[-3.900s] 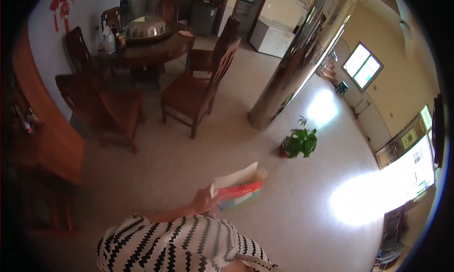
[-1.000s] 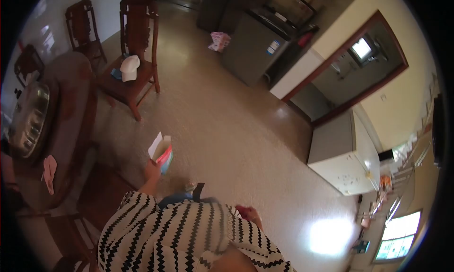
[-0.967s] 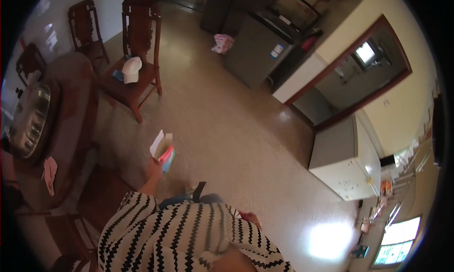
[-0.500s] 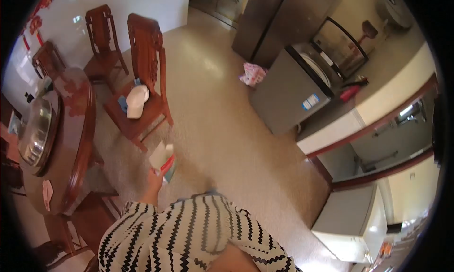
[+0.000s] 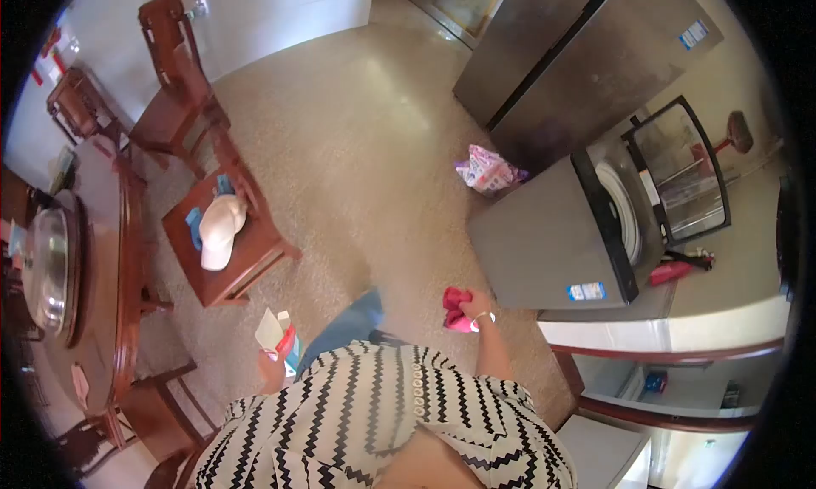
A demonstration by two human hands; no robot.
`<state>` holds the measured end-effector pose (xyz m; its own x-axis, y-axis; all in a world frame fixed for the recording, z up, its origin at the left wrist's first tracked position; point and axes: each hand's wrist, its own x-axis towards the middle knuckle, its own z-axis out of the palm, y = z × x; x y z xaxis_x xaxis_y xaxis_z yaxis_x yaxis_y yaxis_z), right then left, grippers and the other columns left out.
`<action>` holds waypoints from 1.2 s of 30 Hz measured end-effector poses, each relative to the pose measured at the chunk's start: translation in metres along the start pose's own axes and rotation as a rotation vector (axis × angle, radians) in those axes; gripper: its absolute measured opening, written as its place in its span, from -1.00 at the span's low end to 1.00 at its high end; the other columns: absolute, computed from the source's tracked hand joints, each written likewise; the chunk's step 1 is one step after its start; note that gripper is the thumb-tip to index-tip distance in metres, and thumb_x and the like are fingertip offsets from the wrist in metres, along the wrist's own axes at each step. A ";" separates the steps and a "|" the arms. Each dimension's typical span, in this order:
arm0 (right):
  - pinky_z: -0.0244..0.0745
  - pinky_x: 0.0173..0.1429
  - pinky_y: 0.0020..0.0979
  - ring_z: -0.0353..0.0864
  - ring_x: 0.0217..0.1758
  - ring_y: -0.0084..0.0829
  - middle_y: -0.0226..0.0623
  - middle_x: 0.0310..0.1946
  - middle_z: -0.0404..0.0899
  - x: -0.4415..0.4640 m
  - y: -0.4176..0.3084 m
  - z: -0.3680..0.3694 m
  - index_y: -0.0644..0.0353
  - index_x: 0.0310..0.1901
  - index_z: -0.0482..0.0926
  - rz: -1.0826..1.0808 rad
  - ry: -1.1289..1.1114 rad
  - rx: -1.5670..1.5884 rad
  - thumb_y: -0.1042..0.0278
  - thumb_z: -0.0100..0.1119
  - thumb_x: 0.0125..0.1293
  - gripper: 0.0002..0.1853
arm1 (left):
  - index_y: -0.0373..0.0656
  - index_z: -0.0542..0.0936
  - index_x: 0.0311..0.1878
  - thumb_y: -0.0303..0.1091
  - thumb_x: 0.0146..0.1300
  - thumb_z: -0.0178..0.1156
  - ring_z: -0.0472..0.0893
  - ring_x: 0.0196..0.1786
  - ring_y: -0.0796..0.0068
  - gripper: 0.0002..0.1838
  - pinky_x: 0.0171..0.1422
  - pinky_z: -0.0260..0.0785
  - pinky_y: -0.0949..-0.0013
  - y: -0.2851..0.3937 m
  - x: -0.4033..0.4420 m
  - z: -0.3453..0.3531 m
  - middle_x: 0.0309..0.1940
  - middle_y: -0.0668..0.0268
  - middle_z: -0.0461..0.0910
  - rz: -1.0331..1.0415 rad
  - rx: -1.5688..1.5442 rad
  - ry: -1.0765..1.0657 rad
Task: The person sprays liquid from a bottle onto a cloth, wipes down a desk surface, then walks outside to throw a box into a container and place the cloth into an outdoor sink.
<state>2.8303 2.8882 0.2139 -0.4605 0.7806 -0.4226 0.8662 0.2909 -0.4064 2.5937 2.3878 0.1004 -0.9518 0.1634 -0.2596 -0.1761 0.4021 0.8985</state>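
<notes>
My left hand [image 5: 272,370] grips an open carton [image 5: 291,360] with pale raised flaps and red and teal colouring. Something red shows at its opening; its contents I cannot make out. On the other side of my body, my right hand [image 5: 479,304] is closed on a red-and-pink cloth-like item [image 5: 456,310], whose exact kind is unclear. A light band circles the right wrist. Both hands are held low, in front of my patterned shirt and above the floor.
A top-loading washing machine [image 5: 544,243] stands right with its lid up, near a fridge [image 5: 544,81] and a plastic bag [image 5: 489,170]. Leftward, a wooden chair [image 5: 183,234] holds a pale cap [image 5: 223,230]. A round table [image 5: 106,234] bears a metal-domed dish [image 5: 49,268].
My right hand has come into view with the red-and-pink item in it. The left hand still holds the carton, now lower in the picture. The view has shifted, and a blue trouser leg shows.
</notes>
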 end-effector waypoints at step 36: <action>0.40 -0.31 -0.30 0.45 -0.48 -0.33 -0.17 -0.56 0.47 0.885 -0.344 -0.369 0.23 -0.46 0.43 -0.366 -0.150 0.212 0.17 0.34 -0.11 -0.66 | -0.35 0.48 -0.03 -0.16 0.08 0.26 0.57 -0.07 0.01 -0.51 0.00 0.34 0.15 0.472 0.645 0.553 -0.20 -0.03 0.58 -0.023 0.268 0.468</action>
<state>2.1967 3.6836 0.2782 -0.7662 0.5535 -0.3264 0.5887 0.4010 -0.7018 2.0353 3.1813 0.1609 -0.9695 -0.2420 -0.0375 -0.1857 0.6267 0.7568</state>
